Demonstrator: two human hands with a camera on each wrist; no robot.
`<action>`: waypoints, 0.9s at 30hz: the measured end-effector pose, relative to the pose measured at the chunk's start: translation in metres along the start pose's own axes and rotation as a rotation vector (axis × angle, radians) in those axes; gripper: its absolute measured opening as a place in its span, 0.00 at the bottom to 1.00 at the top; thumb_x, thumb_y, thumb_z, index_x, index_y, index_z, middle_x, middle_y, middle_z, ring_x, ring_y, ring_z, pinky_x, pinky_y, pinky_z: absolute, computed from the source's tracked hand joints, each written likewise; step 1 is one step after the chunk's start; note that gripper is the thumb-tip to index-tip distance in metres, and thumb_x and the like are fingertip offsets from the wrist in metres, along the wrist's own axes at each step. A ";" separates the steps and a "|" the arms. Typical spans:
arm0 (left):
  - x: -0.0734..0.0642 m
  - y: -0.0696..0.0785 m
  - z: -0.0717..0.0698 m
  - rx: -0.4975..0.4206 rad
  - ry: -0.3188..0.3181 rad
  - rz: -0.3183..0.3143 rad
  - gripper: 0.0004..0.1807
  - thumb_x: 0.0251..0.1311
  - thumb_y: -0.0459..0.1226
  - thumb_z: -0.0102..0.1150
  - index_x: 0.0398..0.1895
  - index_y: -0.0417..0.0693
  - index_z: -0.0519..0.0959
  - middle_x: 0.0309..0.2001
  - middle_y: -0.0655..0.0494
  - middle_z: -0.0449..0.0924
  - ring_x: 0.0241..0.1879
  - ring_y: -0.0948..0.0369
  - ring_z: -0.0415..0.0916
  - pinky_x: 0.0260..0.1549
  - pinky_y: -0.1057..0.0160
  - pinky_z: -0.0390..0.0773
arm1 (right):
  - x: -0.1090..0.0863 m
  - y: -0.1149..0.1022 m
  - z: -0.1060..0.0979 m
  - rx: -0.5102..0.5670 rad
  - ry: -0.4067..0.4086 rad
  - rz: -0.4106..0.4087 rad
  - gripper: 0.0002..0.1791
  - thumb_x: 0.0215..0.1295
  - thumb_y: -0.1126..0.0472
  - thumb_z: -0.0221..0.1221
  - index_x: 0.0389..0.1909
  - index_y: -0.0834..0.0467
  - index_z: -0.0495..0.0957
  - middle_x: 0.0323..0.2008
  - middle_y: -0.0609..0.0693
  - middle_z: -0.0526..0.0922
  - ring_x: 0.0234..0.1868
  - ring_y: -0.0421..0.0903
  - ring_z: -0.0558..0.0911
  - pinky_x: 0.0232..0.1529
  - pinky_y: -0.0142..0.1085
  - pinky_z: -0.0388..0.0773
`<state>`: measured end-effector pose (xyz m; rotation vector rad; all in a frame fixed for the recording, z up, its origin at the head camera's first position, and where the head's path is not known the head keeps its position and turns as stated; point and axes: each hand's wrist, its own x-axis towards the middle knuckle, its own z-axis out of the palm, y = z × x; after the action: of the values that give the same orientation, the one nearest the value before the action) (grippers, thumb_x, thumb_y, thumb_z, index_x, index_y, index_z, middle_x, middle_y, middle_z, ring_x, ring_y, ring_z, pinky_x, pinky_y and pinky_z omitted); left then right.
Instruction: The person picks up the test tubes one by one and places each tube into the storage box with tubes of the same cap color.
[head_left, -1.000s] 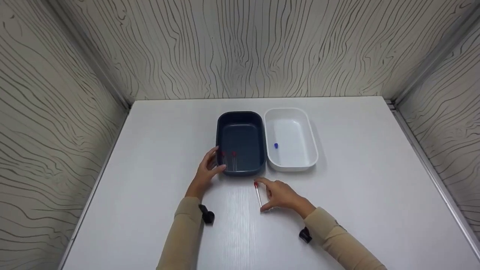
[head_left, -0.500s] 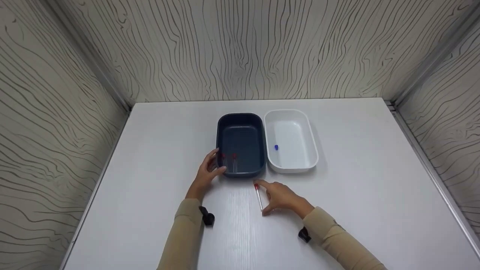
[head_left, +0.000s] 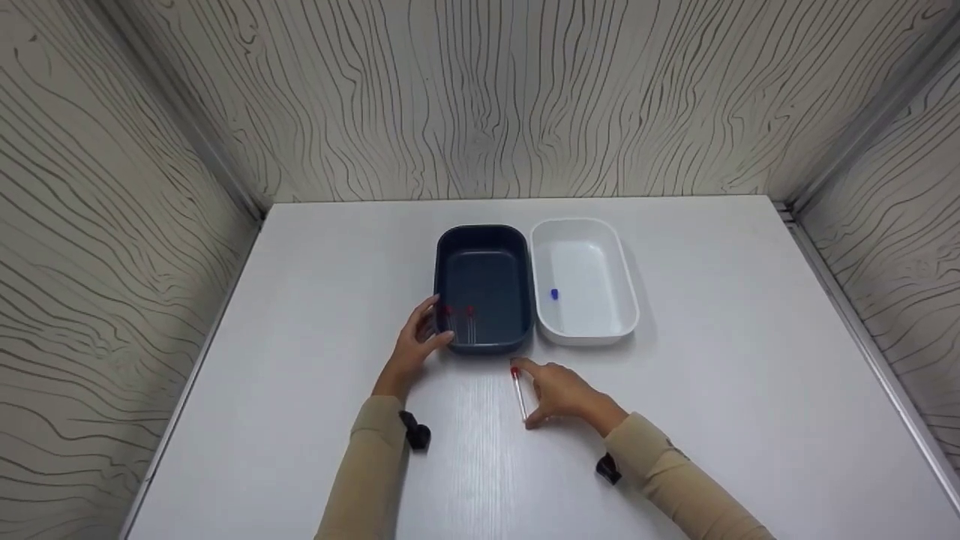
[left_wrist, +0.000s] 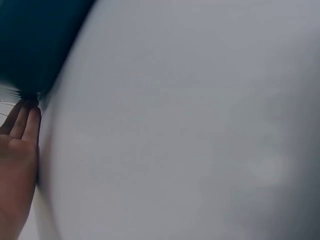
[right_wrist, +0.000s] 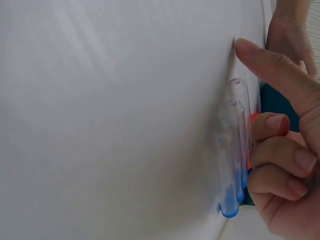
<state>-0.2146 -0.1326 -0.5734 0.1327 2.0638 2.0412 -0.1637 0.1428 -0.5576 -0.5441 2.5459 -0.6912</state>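
Observation:
My left hand (head_left: pixel 415 341) holds the near left corner of the dark blue tray (head_left: pixel 486 349), thumb at the corner and fingers along the outer side. In the left wrist view its fingers lie against the teal-looking tray wall (left_wrist: pixel 37 40). Two clear test tubes with red caps (head_left: pixel 470 310) lie inside. Just in front of the trays, my right hand (head_left: pixel 562 391) pinches a red-capped test tube (head_left: pixel 519 394) end to end, index finger at the cap and thumb at the bottom. The right wrist view shows several blue-capped tubes (right_wrist: pixel 227 175) lying beside the curled fingers; the head view hides them.
A white tray (head_left: pixel 589 340) stands right beside the dark one and contains a blue-capped tube (head_left: pixel 555 294). Both rest on a white table (head_left: pixel 337 300). Wood-patterned panels (head_left: pixel 480 97) enclose its back and sides. Black cameras (head_left: pixel 418 437) are strapped at both wrists.
Almost nothing differs. The right hand and its test tube have dropped slightly toward the near edge since a second ago; the left hand stays at the tray's corner.

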 end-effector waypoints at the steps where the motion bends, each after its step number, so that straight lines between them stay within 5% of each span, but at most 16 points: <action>1: 0.000 0.000 0.000 0.000 0.001 0.000 0.42 0.57 0.37 0.66 0.74 0.54 0.57 0.74 0.41 0.56 0.74 0.46 0.56 0.74 0.49 0.57 | 0.000 0.000 0.001 -0.005 0.006 0.002 0.57 0.30 0.58 0.80 0.68 0.56 0.64 0.23 0.47 0.75 0.26 0.43 0.70 0.29 0.38 0.69; 8: 0.014 -0.028 -0.001 0.005 0.045 0.014 0.41 0.57 0.39 0.66 0.73 0.62 0.58 0.74 0.45 0.58 0.73 0.47 0.59 0.74 0.47 0.58 | 0.001 -0.002 0.003 -0.029 0.025 -0.004 0.55 0.29 0.57 0.80 0.66 0.59 0.67 0.24 0.48 0.76 0.28 0.44 0.70 0.30 0.40 0.71; 17: 0.016 -0.029 -0.001 0.017 0.007 0.095 0.41 0.60 0.34 0.62 0.74 0.52 0.55 0.72 0.39 0.59 0.73 0.45 0.58 0.75 0.49 0.56 | -0.001 -0.003 0.000 -0.061 0.041 -0.030 0.48 0.30 0.56 0.79 0.60 0.55 0.69 0.25 0.48 0.77 0.28 0.43 0.70 0.30 0.39 0.72; 27: 0.013 -0.032 -0.002 0.053 0.020 0.117 0.42 0.56 0.44 0.67 0.73 0.60 0.58 0.71 0.38 0.61 0.71 0.46 0.62 0.72 0.48 0.63 | -0.005 -0.008 -0.010 -0.030 0.033 -0.018 0.50 0.33 0.51 0.79 0.63 0.51 0.67 0.20 0.42 0.71 0.22 0.39 0.66 0.24 0.32 0.62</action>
<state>-0.2247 -0.1321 -0.6067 0.2492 2.1708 2.0624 -0.1632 0.1424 -0.5437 -0.5701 2.5890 -0.6751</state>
